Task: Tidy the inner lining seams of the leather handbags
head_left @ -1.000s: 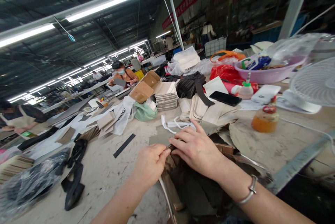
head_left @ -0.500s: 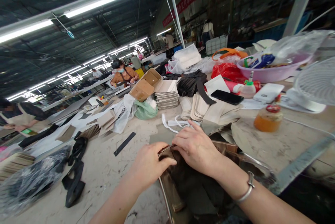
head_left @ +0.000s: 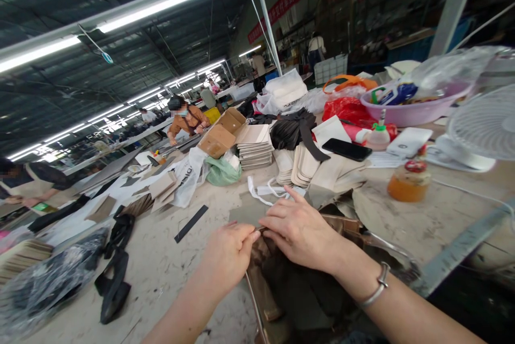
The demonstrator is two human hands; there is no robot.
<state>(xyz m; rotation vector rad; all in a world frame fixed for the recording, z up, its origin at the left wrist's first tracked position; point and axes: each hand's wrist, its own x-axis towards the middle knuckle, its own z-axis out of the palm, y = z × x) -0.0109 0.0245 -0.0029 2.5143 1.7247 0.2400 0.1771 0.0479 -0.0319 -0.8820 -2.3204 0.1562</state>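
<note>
A brown, leather-like bag [head_left: 263, 290] lies in front of me at the table's near edge, its dark inside facing up. My left hand [head_left: 227, 253] pinches the bag's far-left rim between thumb and bent fingers. Right beside it, my right hand [head_left: 300, 228] grips the same rim, thumb below and index finger pointing up and away. The fingertips of both hands almost meet there. A metal bangle [head_left: 378, 286] circles my right wrist. The strip of rim under my fingers is mostly hidden.
Beyond my hands lie white straps [head_left: 259, 194], stacked beige panels [head_left: 255, 148] and a black phone [head_left: 346, 149]. A jar of orange liquid [head_left: 409, 182] and a fan [head_left: 483, 124] stand at right. Black straps [head_left: 113, 285] lie left. Co-workers sit farther back.
My left thumb and fingers have closed together on the rim, where the thumb was stretched apart before. My right hand has shifted slightly left along the edge.
</note>
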